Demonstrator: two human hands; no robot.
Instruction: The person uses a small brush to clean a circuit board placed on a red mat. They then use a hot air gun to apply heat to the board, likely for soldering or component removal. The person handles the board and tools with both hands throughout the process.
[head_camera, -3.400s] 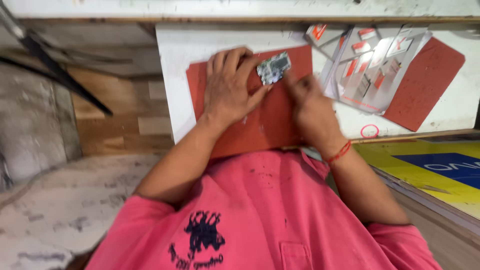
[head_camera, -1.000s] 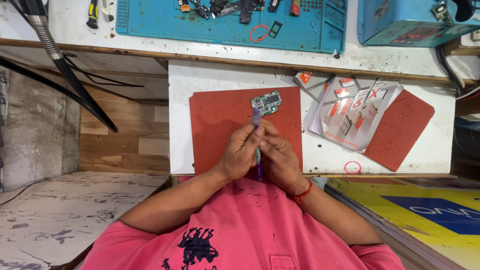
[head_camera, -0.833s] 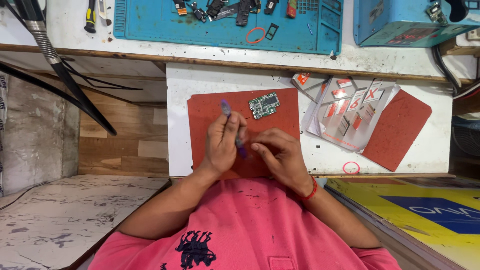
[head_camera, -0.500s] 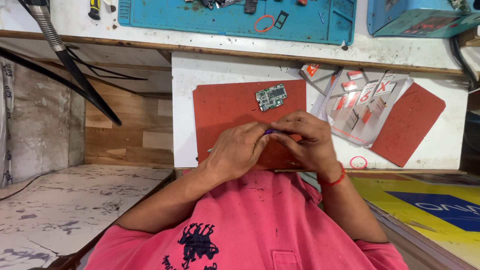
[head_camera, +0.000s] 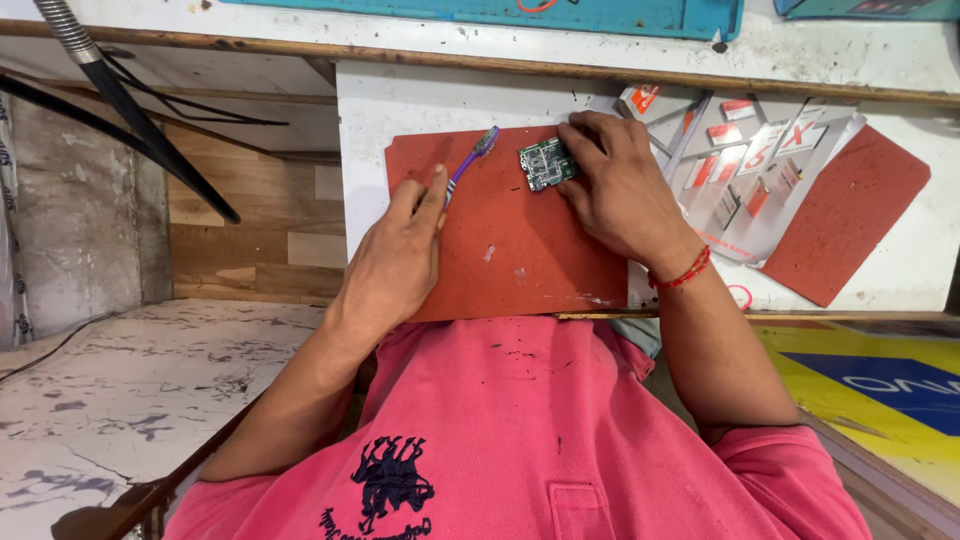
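Observation:
My left hand (head_camera: 395, 255) grips a purple toothbrush (head_camera: 472, 158) by its handle, bristle end pointing up and right over a red mat (head_camera: 520, 250). A small green circuit board (head_camera: 543, 163) lies on the mat's upper part. The fingertips of my right hand (head_camera: 620, 190) press on the board's right edge and hold it flat; a red thread band is around that wrist. The brush head is a short way left of the board, not touching it.
Clear plastic packets with red-and-white labels (head_camera: 760, 160) and a second red mat (head_camera: 850, 220) lie to the right on the white table. A teal work mat (head_camera: 560, 12) sits at the back. A metal hose and black cables (head_camera: 120, 100) hang at left. A yellow-and-blue board (head_camera: 880, 390) is at lower right.
Both hands were together near my chest around the purple brush. Now they are apart: the left one has lifted the brush toward the board, and the right one has reached up onto the board.

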